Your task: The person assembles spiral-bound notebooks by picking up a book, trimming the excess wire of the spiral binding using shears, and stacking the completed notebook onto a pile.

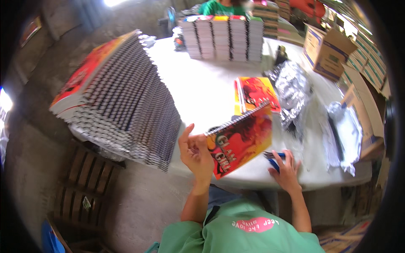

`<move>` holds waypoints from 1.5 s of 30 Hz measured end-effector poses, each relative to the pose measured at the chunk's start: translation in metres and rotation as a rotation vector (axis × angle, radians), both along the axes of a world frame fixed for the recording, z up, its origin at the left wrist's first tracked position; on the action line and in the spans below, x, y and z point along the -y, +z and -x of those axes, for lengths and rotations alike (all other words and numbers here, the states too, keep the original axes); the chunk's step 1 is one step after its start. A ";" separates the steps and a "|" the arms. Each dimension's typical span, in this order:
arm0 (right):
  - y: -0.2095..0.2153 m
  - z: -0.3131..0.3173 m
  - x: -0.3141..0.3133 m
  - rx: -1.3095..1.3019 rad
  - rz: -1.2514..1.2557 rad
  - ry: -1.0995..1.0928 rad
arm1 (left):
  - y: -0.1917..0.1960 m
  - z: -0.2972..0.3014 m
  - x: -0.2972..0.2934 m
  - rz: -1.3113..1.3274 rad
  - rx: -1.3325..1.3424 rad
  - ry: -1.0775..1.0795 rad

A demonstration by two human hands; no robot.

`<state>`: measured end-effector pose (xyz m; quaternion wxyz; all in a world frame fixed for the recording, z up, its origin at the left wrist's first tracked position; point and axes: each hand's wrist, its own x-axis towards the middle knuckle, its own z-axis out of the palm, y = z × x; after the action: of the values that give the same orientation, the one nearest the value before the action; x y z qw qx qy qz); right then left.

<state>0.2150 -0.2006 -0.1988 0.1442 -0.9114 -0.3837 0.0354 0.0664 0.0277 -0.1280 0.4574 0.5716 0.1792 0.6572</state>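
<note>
My left hand (196, 157) grips a spiral-bound notebook (244, 141) by its left edge. The notebook has a red and yellow cover and is tilted up above the near side of the table, with its black coil along the upper edge. Beside its lower right corner, my right hand (289, 172) has its fingers round blue-handled pliers (275, 163) at the table's front edge. Another notebook with a matching cover (257, 90) lies flat just beyond the held one. A very tall stack of spiral notebooks (126, 101) leans at the left of the table.
Stacked notebooks (223, 39) stand at the table's far side, before a person in a green shirt (221, 7). Crumpled clear plastic (293, 90) lies right of centre. Open cardboard boxes (327, 50) line the right. A slatted wooden pallet (86, 181) is on the floor at left.
</note>
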 end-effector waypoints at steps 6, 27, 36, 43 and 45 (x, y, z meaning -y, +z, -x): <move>0.058 -0.001 -0.066 -1.050 -1.336 0.359 | 0.083 0.013 0.019 -0.275 0.286 -0.034; 0.488 0.083 -0.335 -0.086 -0.404 1.694 | 0.190 0.185 -0.140 -0.132 -0.167 0.150; 0.438 0.142 -0.407 -0.162 -0.305 1.713 | 0.180 0.172 -0.151 -0.291 0.005 0.122; 0.316 -0.007 -0.395 -0.628 -0.927 1.054 | 0.178 0.171 -0.153 -0.324 0.030 0.227; 0.282 0.044 -0.394 -0.850 -1.079 0.977 | 0.177 0.176 -0.154 -0.367 0.046 0.276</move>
<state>0.1715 0.1930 0.0834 0.6608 -0.3580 -0.6122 0.2458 -0.1100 0.1816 0.0490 0.2554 0.6002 0.1227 0.7480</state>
